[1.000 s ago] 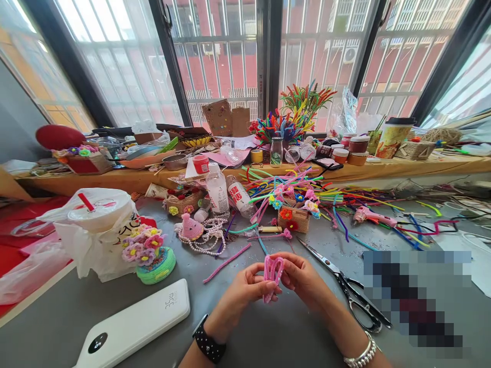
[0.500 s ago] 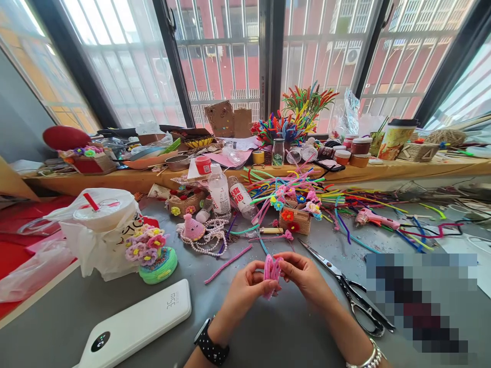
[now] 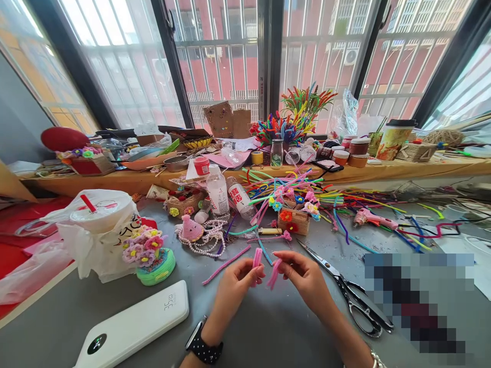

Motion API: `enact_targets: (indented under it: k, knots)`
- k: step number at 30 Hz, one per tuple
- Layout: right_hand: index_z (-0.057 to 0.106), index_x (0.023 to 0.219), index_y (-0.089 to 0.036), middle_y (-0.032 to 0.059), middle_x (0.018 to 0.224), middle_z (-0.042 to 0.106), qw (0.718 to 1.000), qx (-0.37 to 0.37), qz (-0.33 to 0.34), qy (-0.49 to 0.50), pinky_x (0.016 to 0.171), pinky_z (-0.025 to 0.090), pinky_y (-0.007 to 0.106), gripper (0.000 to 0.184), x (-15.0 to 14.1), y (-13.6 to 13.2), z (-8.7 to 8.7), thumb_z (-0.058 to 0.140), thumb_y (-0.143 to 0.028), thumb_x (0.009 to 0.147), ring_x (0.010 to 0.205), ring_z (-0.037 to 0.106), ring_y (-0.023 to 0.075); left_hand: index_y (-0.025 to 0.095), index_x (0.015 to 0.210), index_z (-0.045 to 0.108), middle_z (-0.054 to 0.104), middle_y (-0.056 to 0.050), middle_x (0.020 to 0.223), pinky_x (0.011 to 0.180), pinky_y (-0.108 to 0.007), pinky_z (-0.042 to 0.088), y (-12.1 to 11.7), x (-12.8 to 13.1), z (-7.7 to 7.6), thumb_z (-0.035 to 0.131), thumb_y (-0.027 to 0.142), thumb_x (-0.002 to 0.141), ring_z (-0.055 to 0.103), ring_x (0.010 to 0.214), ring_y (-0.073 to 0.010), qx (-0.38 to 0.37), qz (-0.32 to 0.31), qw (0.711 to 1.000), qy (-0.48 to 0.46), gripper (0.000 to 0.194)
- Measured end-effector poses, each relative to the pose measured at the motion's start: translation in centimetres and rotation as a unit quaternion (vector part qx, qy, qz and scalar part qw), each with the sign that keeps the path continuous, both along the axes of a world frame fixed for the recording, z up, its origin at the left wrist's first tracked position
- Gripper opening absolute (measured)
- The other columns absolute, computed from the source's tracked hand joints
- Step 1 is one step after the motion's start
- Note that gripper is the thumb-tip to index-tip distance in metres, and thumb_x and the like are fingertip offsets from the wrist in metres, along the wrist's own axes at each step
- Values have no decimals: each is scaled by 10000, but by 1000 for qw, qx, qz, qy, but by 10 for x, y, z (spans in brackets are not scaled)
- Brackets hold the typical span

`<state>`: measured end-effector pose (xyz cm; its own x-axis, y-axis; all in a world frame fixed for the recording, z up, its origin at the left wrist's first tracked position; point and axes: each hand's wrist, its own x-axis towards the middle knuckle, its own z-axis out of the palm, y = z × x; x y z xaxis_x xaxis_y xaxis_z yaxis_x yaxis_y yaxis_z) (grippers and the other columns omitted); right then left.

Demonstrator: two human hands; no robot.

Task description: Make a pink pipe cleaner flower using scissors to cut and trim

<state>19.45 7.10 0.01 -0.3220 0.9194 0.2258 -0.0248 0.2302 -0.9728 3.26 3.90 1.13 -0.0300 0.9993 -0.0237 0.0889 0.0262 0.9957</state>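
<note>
- Grey tabletop (image 3: 264, 337) is backlit by barred windows (image 3: 268, 61); its far half is covered with craft clutter.
- Pink chenille loops (image 3: 257, 258) are held upright just above the near tabletop, pinched between left hand's (image 3: 238, 281) thumb and fingers. If the pinch is eased, folds could be sprung apart by wire stiffness.
- Pink chenille strands (image 3: 273, 276) are clamped in right hand's (image 3: 303, 276) fingertips, ends hung down-left. A gap is seen between the hands; whether both pink lots are joined cannot be told. If joined, bends could be straightened by an uneven pull.
- Blue chenille stem (image 3: 264, 250) is laid just beyond, between the hands; could be snagged by fuzz.
- Loose pink chenille stem (image 3: 226, 265), near left fingers, could be swept aside by the knuckles.
- Scissors (image 3: 337, 273) are laid beside right forearm; could be knocked if the elbow is swung out.
- Pearl string (image 3: 210, 230), farther off, could be hooked by a reaching hand.
- Glue gun (image 3: 378, 219): heat cannot be judged; if hot, nearby stems could be scorched.
- Power bank (image 3: 136, 324) could be wetted if the bagged drink cup (image 3: 102, 209) is tipped by a tugged bag.
</note>
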Motion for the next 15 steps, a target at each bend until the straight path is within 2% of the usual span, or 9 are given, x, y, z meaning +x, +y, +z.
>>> enact_targets:
  k: [4,10,15]
  knots:
    - [500,892,-177,40,758,624,1000,-3,-21,20,618,467,266,217,-9,-4,-6,557,-324,742,699,588,166,125,751,641,614,-8,611,553,-223,390,0,1,0,576,355,678,515,570,-127,-11,-35,999,10,249]
    - [499,795,-170,22,713,573,998,3,-56,42,589,472,247,166,-15,-6,-9,556,-315,739,653,563,143,129,736,647,627,-24,663,601,-234,401,0,4,-4,574,362,672,535,644,-157,-7,-54,998,34,253]
    - [451,742,-183,-25,643,514,993,-49,-21,106,538,464,233,152,-19,-6,-10,549,-299,737,571,530,116,121,721,646,616,-13,637,584,-224,384,0,6,-5,547,381,693,517,619,-147,-9,-82,994,65,280]
